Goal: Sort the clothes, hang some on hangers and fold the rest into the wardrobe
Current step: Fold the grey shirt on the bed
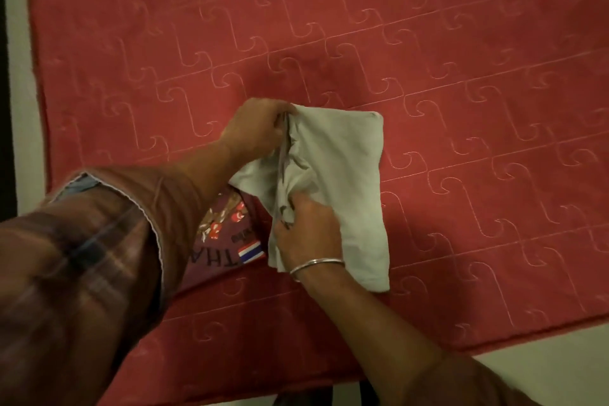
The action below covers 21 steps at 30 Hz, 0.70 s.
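A folded grey cloth (342, 181) lies on a red quilted mattress (428, 43), near its front edge. The left hand (257, 128) grips the far left corner of the cloth, with the fingers curled around the bunched edge. The right hand (306, 227) holds the near part of the same left edge, its fingers curled into the folds. A thin metal bangle (316, 265) sits on the right wrist. The left arm wears a brown checked sleeve (99, 257), rolled up at the forearm. Under the left side of the grey cloth lies a maroon shirt (230, 231) with a printed picture, some letters and a small striped flag. The cloth partly covers it.
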Motion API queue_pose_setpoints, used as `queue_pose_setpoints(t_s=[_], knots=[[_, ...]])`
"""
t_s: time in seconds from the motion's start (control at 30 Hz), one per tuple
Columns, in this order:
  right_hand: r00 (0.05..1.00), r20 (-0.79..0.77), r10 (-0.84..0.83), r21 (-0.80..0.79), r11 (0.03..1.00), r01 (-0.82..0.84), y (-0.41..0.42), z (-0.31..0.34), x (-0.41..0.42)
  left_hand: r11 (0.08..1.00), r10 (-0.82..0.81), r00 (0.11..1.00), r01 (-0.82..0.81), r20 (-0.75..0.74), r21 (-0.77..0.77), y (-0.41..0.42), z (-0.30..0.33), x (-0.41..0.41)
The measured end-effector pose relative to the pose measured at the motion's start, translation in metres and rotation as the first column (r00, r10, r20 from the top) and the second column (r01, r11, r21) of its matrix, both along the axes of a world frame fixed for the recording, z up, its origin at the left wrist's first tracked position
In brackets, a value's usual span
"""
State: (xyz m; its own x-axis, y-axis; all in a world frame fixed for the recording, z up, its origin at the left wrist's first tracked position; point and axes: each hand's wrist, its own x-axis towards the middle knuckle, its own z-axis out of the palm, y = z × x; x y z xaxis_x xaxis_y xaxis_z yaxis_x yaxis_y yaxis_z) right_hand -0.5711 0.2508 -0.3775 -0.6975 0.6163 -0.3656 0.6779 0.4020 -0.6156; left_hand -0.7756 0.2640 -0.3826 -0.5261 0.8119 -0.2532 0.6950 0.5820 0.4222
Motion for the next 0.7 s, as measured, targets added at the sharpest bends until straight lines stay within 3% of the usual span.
queue_pose_setpoints(t_s=[0.07, 0.13, 0.27, 0.33, 0.43, 0.53, 0.63, 0.7], knots=[[0.988, 0.079, 0.135, -0.032, 0.991, -0.132, -0.017, -0.010, -0.006, 0.992, 0.120, 0.993, -0.119, 0.005, -0.031, -0.012, -0.010, 0.013], [0.973, 0.105, 0.206, 0.001, 0.978, -0.207, -0.028, -0.016, -0.001, 0.989, 0.133, 0.986, -0.138, -0.104, -0.047, -0.022, -0.018, 0.040], [0.940, 0.079, 0.331, 0.272, 0.900, -0.340, -0.022, -0.030, 0.034, 0.971, -0.200, 0.968, 0.216, -0.151, 0.101, -0.043, -0.032, 0.100], [0.911, 0.168, 0.375, 0.342, 0.845, -0.411, -0.004, -0.035, 0.055, 0.965, -0.204, 0.969, 0.223, -0.141, 0.135, -0.050, -0.042, 0.115], [0.897, 0.182, 0.403, 0.408, 0.799, -0.442, 0.029, -0.038, 0.072, 0.963, -0.160, 0.980, 0.182, -0.121, 0.199, -0.051, -0.048, 0.132], [0.863, 0.253, 0.437, 0.417, 0.756, -0.505, 0.051, -0.046, 0.071, 0.961, -0.240, 0.957, 0.258, -0.160, 0.101, -0.057, -0.061, 0.146], [0.854, 0.389, 0.344, 0.383, 0.783, -0.490, 0.064, -0.056, 0.077, 0.993, -0.064, 0.973, 0.039, -0.222, -0.115, -0.075, -0.073, 0.143], [0.876, 0.367, 0.313, 0.391, 0.803, -0.451, 0.071, -0.058, 0.085, 0.979, 0.081, 0.968, -0.122, -0.236, -0.162, -0.082, -0.072, 0.137]])
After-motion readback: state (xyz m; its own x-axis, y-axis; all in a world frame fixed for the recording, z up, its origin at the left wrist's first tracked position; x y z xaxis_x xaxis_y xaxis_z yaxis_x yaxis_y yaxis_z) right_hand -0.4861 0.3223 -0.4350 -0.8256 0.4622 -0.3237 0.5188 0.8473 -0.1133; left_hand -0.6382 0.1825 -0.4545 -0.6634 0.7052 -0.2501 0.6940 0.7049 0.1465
